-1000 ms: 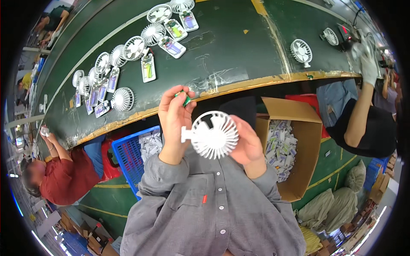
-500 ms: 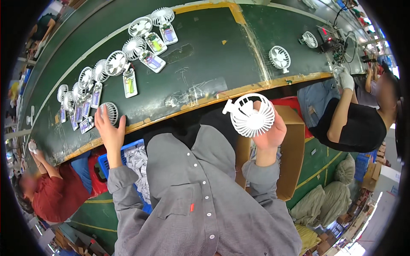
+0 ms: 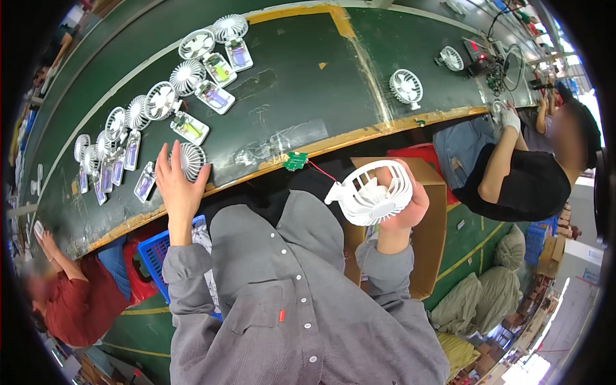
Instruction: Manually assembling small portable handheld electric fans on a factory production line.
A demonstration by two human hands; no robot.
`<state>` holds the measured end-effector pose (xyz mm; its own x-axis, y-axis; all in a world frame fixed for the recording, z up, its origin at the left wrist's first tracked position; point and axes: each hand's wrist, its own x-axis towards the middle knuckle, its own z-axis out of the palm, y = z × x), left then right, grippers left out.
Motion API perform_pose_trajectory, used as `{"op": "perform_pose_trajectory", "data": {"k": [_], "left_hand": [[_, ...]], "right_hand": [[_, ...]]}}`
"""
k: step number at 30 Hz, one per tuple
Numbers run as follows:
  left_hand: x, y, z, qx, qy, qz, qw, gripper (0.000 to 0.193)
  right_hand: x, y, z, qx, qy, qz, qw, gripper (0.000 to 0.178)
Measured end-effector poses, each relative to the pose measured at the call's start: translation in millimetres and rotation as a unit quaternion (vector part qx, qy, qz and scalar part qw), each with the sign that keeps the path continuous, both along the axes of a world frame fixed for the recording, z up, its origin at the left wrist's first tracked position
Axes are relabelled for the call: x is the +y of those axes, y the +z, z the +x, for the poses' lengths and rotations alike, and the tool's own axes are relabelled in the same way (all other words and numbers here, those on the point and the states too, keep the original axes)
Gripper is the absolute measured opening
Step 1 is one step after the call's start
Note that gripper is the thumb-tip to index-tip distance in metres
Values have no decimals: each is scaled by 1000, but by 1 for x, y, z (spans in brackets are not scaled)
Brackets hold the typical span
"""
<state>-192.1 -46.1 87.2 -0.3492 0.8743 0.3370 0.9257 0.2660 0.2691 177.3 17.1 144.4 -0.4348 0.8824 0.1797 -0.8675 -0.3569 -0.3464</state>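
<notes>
My right hand grips a white fan head, its ribbed cage tilted, above my lap. From its neck a red wire runs to a small green circuit board at the table's front edge. At the left, my left hand has its fingers and thumb spread round the cage of another white fan on the table; part of that fan is hidden by the hand. Just beyond it lies a white open handle case with a yellow-green cell. Left of the hand is a case with a purple cell.
More white fans with open cases line the green table at the left. Two fan heads stand at the right. A blue crate and a cardboard box flank my lap. Co-workers sit on both sides.
My left hand has slid right along the table with the fan between its fingers. The yellow-green case has turned. The held fan has tilted, and its wire and circuit board now show.
</notes>
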Motion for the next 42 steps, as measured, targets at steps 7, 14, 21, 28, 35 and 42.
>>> {"op": "perform_pose_trajectory", "data": {"k": [7, 14, 21, 28, 35, 42], "left_hand": [[-2, 0, 3, -31, -15, -17, 999, 77], [1, -4, 3, -22, -19, -24, 999, 76], [3, -1, 6, -12, -22, -33, 999, 76], [6, -8, 2, 22, -49, -44, 998, 73], [6, -4, 5, 12, -58, -45, 997, 71], [2, 2, 7, -36, -66, -60, 995, 73]], "right_hand": [[-1, 5, 10, -12, -37, 11, 999, 23], [0, 14, 13, 14, -42, 13, 999, 23], [1, 19, 27, 12, -104, 15, 994, 28], [117, -49, 158, -25, -160, -16, 987, 44], [244, -96, 228, -257, -314, -182, 896, 39], [272, -88, 239, -817, -460, -104, 331, 35]]}}
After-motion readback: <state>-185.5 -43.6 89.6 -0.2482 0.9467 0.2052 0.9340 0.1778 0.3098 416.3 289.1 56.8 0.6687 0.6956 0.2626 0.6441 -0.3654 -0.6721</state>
